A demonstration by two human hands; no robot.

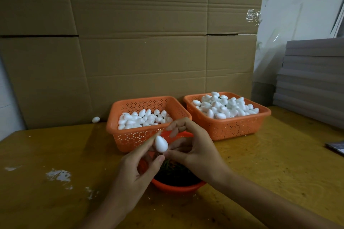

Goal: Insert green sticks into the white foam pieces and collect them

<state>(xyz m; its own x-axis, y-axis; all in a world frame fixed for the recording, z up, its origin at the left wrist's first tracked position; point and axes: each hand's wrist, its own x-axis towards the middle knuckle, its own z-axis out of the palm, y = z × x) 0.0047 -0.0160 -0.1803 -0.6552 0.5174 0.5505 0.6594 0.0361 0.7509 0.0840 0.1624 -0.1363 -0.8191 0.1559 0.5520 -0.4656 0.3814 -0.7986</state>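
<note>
The white foam piece (161,144) is pinched between the forefinger and thumb of my left hand (130,174), pointed end up and blunt end down, so the bottom is open for a stick. My right hand (193,148) is curled close against it, thumb tip at the lower end; I judge it is bringing a stick to the base, but no stick shows, so I cannot tell whether it holds anything. Both hands hover just above the orange bowl (176,187), where the green sticks (175,171) lie in a dark heap, near enough for my right hand to pick from. Behind it on the table (270,163) stand two baskets side by side: the left basket (130,139) holds plain foam pieces, within reach of my left hand, and the right basket (232,128) is heaped higher, with bits of green among the white, so I take it for the finished pile. One stray foam piece (95,119) lies by the cardboard wall (130,42).
</note>
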